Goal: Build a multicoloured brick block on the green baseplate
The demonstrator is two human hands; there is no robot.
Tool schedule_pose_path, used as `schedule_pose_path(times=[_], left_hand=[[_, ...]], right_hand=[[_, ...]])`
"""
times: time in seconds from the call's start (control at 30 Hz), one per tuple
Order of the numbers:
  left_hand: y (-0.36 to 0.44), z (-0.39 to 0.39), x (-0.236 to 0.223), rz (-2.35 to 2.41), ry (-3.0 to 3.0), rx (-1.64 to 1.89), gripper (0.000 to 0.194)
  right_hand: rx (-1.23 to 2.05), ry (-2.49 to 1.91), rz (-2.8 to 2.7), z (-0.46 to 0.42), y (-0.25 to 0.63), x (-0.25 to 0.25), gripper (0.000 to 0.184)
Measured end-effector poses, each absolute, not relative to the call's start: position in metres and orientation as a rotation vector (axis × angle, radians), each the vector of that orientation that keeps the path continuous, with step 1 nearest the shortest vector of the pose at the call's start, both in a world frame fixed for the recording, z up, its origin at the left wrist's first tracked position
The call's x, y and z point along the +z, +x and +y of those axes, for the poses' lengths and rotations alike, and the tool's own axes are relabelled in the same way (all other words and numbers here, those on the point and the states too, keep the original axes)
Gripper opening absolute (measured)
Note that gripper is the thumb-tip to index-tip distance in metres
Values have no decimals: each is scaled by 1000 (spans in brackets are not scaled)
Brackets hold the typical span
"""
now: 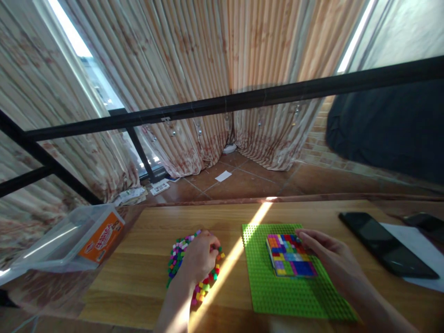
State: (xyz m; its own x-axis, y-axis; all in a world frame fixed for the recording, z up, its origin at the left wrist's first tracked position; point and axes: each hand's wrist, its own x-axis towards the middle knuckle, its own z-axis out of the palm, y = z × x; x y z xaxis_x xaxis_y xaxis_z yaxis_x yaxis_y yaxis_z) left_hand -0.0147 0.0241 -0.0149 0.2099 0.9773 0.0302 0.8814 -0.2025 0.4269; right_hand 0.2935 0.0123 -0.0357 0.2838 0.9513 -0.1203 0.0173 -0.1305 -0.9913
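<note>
My left hand [202,254] is over a pile of small coloured cubes [177,253] on the wooden table. Its fingers are curled together, and what they pinch, if anything, is hidden. On the right, a green studded baseplate [274,298] lies flat. A square block mosaic [286,252] of many colours, in a pale frame or edge, sits on it. My right hand [328,247] reaches over the baseplate with fingers pressed together, its fingertips at the mosaic's far right corner. Anything small between them cannot be made out.
The wooden table [138,259] has a band of sunlight across it. A clear plastic bin [65,236] with an orange label stands at left. A black tablet or large phone [385,240] lies on white paper [412,240] at right. Beyond are a black rail [215,104] and curtains [194,46].
</note>
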Motion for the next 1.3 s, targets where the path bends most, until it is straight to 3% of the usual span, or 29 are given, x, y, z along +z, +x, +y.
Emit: schedule_pose_path(times=[0.53, 0.77, 0.97, 1.3], left_hand=[[3, 33, -18, 1802, 2229, 406, 14], [34, 28, -6, 1587, 2174, 714, 13], [82, 13, 6, 1229, 2174, 883, 14], [106, 11, -2, 1139, 2175, 992, 16]], right_hand=[[1056, -1409, -969, 12, 291, -35, 40], [518, -1333, -1352, -2, 270, -16, 19], [671, -1202, -1587, -13, 244, -9, 15], [1094, -1132, -1212, -7, 257, -14, 15]])
